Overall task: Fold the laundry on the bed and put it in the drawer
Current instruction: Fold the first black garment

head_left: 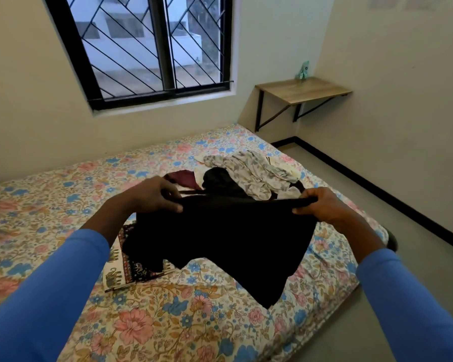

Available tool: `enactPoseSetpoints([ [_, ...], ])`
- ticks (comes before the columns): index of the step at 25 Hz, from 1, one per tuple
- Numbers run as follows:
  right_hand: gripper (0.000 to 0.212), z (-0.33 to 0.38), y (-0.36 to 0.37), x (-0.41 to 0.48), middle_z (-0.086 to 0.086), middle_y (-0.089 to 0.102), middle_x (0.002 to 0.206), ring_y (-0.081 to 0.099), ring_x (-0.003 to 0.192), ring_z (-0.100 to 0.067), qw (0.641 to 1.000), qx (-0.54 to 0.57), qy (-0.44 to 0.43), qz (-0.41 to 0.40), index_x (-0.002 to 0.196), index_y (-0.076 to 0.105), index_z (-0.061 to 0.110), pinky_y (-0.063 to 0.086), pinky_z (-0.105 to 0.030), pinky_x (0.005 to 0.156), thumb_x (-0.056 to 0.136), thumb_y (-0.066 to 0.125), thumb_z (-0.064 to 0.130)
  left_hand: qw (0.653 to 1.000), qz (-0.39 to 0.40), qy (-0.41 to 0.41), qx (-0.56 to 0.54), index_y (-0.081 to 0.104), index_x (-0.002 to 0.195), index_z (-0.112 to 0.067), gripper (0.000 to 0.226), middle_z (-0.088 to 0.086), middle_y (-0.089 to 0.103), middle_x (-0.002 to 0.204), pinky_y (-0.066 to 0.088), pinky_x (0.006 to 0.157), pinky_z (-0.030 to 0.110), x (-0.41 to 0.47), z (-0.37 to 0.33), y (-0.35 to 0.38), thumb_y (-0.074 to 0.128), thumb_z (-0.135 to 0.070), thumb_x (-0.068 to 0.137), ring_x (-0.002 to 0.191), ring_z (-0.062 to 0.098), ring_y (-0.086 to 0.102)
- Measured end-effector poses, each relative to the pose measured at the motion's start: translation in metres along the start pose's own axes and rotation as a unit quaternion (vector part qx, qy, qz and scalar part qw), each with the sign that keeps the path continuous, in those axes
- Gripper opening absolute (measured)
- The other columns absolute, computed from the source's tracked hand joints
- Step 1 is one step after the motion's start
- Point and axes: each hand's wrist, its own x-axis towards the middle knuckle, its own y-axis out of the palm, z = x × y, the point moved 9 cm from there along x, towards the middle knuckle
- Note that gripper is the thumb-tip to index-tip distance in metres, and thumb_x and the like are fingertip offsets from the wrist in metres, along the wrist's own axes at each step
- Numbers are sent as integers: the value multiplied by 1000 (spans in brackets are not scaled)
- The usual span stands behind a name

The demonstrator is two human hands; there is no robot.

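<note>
A black garment [228, 239] hangs stretched between my two hands above the bed [50, 210]. My left hand [154, 195] pinches its top edge on the left, and my right hand [317, 206] grips the bunched top edge on the right. Its lower part droops onto the floral sheet. Under it lies a folded cloth with an elephant print [123, 273]. Behind the garment sits a loose pile: a pale floral garment [254, 171], a black piece [220, 182] and a maroon piece [185, 177]. No drawer is in view.
The bed stands against the wall under a barred window [152, 48]. A wooden wall shelf [304, 90] with a small teal figure [302, 70] hangs at the back right. Grey floor [377, 231] runs along the bed's right side.
</note>
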Motion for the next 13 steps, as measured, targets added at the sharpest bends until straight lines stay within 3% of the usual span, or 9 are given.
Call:
enactPoseSetpoints([
  [2, 36, -15, 10, -3, 8, 49, 53, 44, 54, -12, 1000, -19, 17, 5, 63, 57, 15, 36, -24, 50, 80, 85, 0, 988, 126, -26, 89, 80, 103, -27, 20, -11, 73, 98, 47, 71, 18, -3, 19, 35, 86, -31, 85, 89, 2, 65],
  [4, 42, -36, 20, -13, 6, 42, 51, 33, 46, -10, 995, 51, 66, 59, 58, 53, 18, 28, -22, 41, 82, 83, 0, 970, 171, -57, 162, 79, 109, -24, 23, -10, 72, 98, 48, 71, 23, -1, 42, 53, 84, -29, 87, 90, 8, 65],
  [6, 35, -54, 20, -18, 4, 44, 56, 28, 44, -8, 977, 154, 117, 87, 62, 59, 18, 23, -18, 35, 85, 79, 0, 962, 141, -70, 221, 78, 113, -24, 23, -6, 72, 100, 49, 76, 29, 11, 57, 49, 79, -29, 90, 92, 15, 66],
  [8, 16, -66, 9, -8, 0, 51, 64, 35, 39, -6, 963, 214, 158, 47, 80, 66, 12, 25, -16, 32, 88, 74, 1, 966, 83, -90, 229, 76, 114, -23, 18, -1, 74, 101, 52, 75, 31, 32, 66, 37, 70, -28, 97, 88, 19, 70],
  [10, 9, -79, -5, 15, -10, 62, 84, 60, 46, -11, 943, 277, 185, -28, 100, 64, 4, 45, -19, 36, 95, 67, -2, 979, 8, -143, 142, 73, 104, -21, 10, 0, 75, 86, 56, 64, 29, 53, 67, 27, 66, -17, 98, 66, 12, 73],
  [11, 12, -84, -13, 30, -15, 66, 97, 73, 59, -21, 923, 329, 190, -69, 107, 62, 1, 58, -26, 46, 96, 64, -4, 983, -48, -172, 38, 71, 103, -18, 11, 1, 74, 81, 58, 59, 27, 64, 64, 23, 66, -10, 96, 56, 8, 71],
  [12, 13, -86, -21, 45, -19, 67, 106, 77, 73, -31, 900, 378, 188, -109, 109, 60, -1, 64, -34, 55, 97, 62, -6, 967, -105, -201, -119, 69, 105, -14, 14, 5, 73, 84, 59, 55, 24, 78, 60, 24, 65, -4, 97, 53, 8, 70],
  [13, 11, -85, -31, 60, -20, 67, 108, 76, 82, -35, 879, 418, 175, -147, 106, 60, -1, 65, -35, 58, 98, 59, -8, 918, -148, -218, -295, 68, 107, -12, 17, 11, 72, 92, 60, 53, 25, 88, 52, 28, 60, 0, 100, 55, 13, 72],
])
